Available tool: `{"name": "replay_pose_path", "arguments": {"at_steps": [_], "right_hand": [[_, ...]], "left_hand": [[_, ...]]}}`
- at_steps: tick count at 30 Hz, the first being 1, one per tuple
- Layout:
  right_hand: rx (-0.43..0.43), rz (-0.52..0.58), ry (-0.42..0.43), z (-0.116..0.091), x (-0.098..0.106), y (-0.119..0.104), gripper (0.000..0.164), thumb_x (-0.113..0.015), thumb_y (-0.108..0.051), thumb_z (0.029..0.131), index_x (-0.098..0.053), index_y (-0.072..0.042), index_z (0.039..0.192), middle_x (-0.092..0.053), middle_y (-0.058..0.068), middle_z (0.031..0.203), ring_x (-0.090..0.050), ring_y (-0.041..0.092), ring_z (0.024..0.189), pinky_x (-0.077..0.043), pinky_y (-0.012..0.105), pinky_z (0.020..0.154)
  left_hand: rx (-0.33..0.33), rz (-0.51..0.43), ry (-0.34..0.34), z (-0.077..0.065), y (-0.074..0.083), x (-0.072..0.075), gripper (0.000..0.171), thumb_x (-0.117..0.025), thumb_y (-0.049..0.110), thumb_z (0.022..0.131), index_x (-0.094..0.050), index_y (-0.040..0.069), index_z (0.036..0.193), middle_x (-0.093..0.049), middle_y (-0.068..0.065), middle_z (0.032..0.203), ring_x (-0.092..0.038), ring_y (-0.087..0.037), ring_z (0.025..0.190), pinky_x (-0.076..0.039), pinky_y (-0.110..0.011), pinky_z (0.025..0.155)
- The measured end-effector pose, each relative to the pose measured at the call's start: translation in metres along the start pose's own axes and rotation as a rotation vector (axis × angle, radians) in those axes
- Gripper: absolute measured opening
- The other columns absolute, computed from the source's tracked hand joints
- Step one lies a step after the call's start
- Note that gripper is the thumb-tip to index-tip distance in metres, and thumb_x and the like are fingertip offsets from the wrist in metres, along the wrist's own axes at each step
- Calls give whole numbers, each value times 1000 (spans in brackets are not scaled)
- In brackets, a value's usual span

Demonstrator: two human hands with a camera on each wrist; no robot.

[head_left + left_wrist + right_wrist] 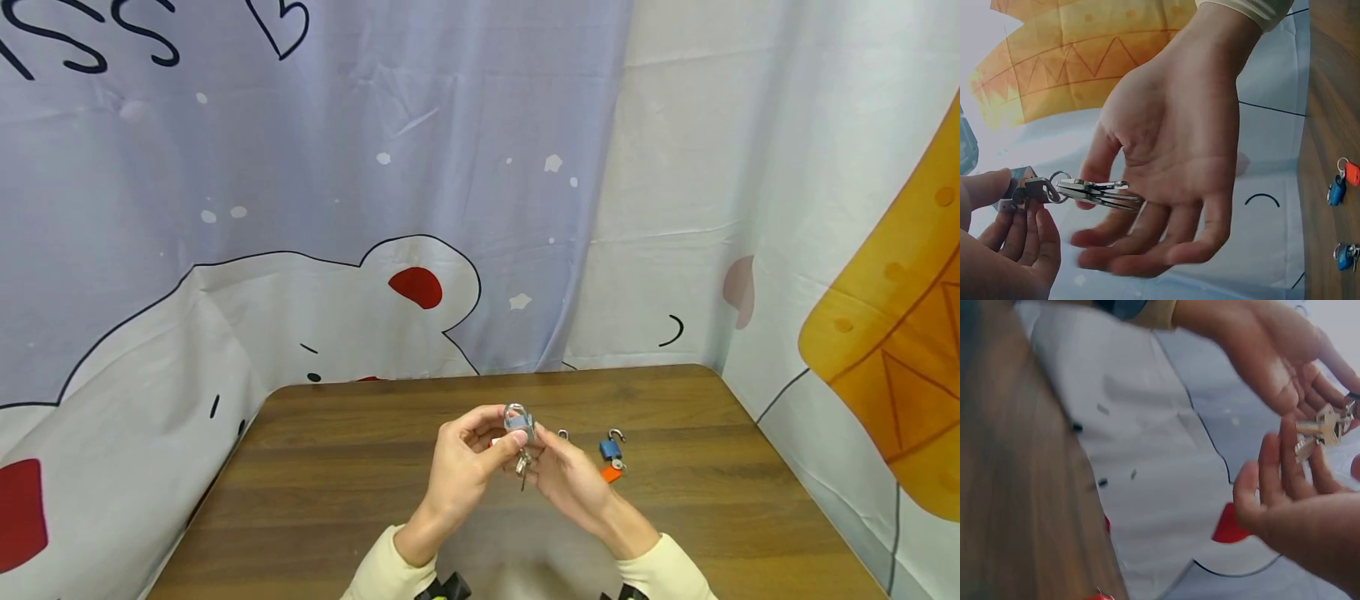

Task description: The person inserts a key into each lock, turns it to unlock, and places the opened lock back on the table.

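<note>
Over the wooden table, my left hand (467,462) pinches a small silvery padlock (519,423) between thumb and fingers, its shackle upward in the head view. A ring with several keys (1100,194) hangs from it; one key head (1038,189) sits right at the padlock's body. My right hand (573,485) is beside it, its fingertips close to the padlock and keys. In the left wrist view that right palm faces the camera with relaxed fingers. The right wrist view has the keys (1325,428) overlapping the right fingers.
On the table (712,517) to the right lie a blue padlock (611,450) with its shackle open and an orange tag (611,473). Another blue padlock (1346,256) lies near it. A red piece (495,442) shows partly behind the left hand. Printed curtains (450,125) hang behind.
</note>
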State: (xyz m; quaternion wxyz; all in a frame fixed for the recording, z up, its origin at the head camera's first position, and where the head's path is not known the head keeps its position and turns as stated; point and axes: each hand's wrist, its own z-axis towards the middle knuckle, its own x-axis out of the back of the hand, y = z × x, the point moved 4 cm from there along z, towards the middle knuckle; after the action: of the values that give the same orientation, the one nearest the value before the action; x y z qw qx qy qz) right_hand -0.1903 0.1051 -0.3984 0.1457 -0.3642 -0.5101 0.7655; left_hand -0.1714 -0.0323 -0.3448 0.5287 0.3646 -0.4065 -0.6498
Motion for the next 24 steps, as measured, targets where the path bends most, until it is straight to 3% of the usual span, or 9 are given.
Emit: {"name": "replay_pose_path", "arguments": {"at_steps": [4,10,14,19,24], "right_hand": [[31,-228,129,-2,8,-15,40,-24,-33,103,-56,-14,118,-63,-7,111,-56,8,106,-41,32,96],[208,-519,285,-6,6,-53,36,-35,-26,101,-53,5,110,-62,-1,103,-59,11,100,-46,28,88],[317,-738,382,-9,-3,-78,25,-43,-16,99,-57,4,106,-64,4,99,-61,10,97,-48,23,86],[429,-998,366,-11,-17,-97,14,-52,-7,93,-61,-6,105,-65,3,99,-61,6,95,-49,19,85],[596,-1361,307,-8,-29,-103,20,-63,-10,87,-62,-19,105,-64,-7,99,-57,4,89,-47,19,77]], "left_hand": [[-32,21,-3,0,0,2,27,-72,10,79,-64,-1,103,-67,-20,99,-67,-11,86,-55,-23,75],[-24,37,17,0,-2,5,26,-75,10,77,-66,0,99,-68,-18,95,-65,-10,80,-54,-21,71],[-16,63,29,0,-6,7,26,-76,13,76,-66,3,97,-68,-16,93,-65,-9,79,-53,-20,71],[-25,93,27,0,-9,10,26,-76,14,76,-66,4,97,-68,-15,92,-64,-9,79,-53,-21,72],[-17,124,20,-3,-10,11,24,-76,12,76,-67,5,97,-68,-14,93,-63,-8,79,-53,-23,74]]}}
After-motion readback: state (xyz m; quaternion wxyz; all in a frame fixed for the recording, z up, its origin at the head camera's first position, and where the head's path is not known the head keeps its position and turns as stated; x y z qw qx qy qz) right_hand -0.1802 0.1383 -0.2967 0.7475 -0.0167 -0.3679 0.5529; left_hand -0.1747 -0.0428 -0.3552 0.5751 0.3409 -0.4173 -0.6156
